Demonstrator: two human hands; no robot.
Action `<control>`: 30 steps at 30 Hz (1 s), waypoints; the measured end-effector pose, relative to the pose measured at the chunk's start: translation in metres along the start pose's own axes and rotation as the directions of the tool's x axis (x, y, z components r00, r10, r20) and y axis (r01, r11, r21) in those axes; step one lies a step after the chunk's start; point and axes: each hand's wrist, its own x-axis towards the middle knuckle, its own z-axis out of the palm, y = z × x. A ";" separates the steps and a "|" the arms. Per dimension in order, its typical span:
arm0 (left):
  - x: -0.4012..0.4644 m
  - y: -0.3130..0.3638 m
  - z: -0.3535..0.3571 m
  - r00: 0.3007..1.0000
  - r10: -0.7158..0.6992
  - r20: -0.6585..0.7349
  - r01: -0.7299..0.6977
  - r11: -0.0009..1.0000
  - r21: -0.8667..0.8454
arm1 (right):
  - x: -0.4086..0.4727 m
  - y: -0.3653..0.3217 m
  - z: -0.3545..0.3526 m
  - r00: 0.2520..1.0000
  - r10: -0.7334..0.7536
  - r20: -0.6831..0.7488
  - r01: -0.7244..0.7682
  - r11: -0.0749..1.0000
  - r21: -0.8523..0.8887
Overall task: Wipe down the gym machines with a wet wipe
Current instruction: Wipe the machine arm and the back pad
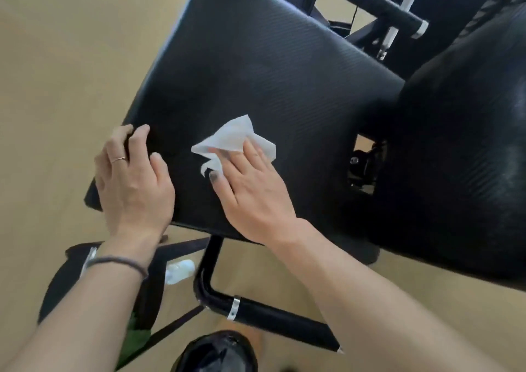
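Two hands on one black seat pad, ribbed vinyl, part of a gym machine on a tan floor.

Right hand: fingers straight, laid flat, pressing a white wet wipe onto the pad. Wipe is crumpled, partly under the fingertips, the rest fanning out ahead of them. It sits on the near half of the pad, roughly mid-width. Nothing gripped; the wipe is held by downward pressure only.

Left hand: rests on the pad's near left corner, fingers bent over the edge, seemingly steadying it. Thin ring on one finger, dark band at the wrist.

Around it: a second dark pad, likely the backrest, stands to the right, close against the seat. A handle bar with a black grip and metal collars lies beyond the pad; a similar one runs below it, near the person. A black bin lined with a bag stands at the bottom edge.

Step in hand, as I judge it: wiping the seat surface, working the near portion. The far half shows no obvious sign either way; wetness cannot be read from this view.

Next move calls for: sliding the flat hand outward across the pad with steady pressure so the wipe does not bunch or slip free, covering far half and edges. Then backrest and grips.
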 end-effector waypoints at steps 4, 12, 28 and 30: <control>-0.014 -0.017 0.002 0.995 0.091 -0.028 -0.091 0.996 0.000 | -0.017 0.022 -0.021 0.990 -0.116 0.085 0.127 0.984 -0.126; -0.018 -0.014 0.016 0.974 0.123 -0.192 -0.117 0.992 0.040 | 0.144 0.012 -0.018 0.989 0.144 -0.028 -0.146 0.982 -0.123; -0.018 -0.018 0.023 0.950 0.123 -0.286 -0.118 0.992 0.034 | 0.121 0.017 -0.023 0.972 0.224 -0.073 -0.231 0.967 -0.111; -0.016 -0.018 0.024 0.942 0.125 -0.313 -0.122 0.992 0.028 | 0.089 -0.004 -0.006 0.999 0.054 -0.005 -0.054 0.995 -0.086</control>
